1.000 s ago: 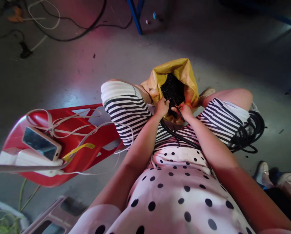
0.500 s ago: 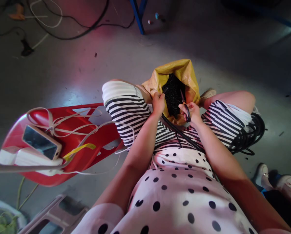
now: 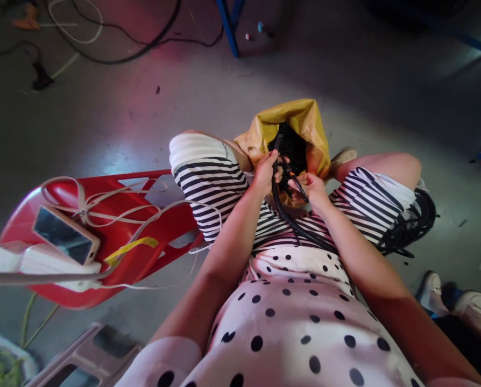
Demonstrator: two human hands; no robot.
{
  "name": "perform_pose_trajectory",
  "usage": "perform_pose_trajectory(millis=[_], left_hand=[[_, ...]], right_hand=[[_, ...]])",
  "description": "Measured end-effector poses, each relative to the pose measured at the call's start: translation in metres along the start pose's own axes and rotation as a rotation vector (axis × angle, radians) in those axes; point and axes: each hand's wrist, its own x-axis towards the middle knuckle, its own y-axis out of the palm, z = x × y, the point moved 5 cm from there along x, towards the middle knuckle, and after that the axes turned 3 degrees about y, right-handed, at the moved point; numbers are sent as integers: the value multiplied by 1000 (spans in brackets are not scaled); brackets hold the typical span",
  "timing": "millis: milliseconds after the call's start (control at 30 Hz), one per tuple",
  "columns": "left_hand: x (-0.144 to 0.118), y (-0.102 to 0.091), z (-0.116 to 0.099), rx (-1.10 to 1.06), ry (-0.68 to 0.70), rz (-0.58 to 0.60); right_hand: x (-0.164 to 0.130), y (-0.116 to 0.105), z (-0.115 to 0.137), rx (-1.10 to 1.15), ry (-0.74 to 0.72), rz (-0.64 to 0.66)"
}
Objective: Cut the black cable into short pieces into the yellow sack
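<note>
Between my knees stands a yellow sack (image 3: 317, 126) with its mouth wide open and many short black pieces inside. My left hand (image 3: 268, 171) is closed round a black corrugated tube (image 3: 283, 208), whose end points up over the sack's opening. The tube runs back across my lap to the right. In my right hand (image 3: 313, 189) is a pair of scissors (image 3: 300, 188) with black handles, held just right of the tube. The scissor blades are mostly hidden by the tube and the dark contents, so I cannot tell whether they touch the tube.
On my left a red plastic stool (image 3: 176, 183) bears a phone (image 3: 66, 235), a white box and pale cables. A coil of black tubing (image 3: 416, 226) lies by my right thigh. Another person's shoes (image 3: 432, 287) show at lower right. A grey stool (image 3: 91, 355) stands lower left.
My left hand has lifted the black tube upright over the sack's mouth. My right hand has shifted slightly left with the scissors, closer to the tube.
</note>
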Motion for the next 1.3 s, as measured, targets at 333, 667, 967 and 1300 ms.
perform_pose_trajectory(millis=[333, 667, 967, 1300], left_hand=[[1, -5, -6, 85, 129, -164], [1, -8, -9, 84, 176, -266], [-6, 0, -8, 1, 117, -218], [-5, -7, -8, 126, 116, -240]], right_hand=[[19, -2, -9, -564, -169, -43], [18, -2, -11, -816, -342, -153], [28, -1, -19, -634, -385, -72], [36, -7, -18, -367, -264, -61]])
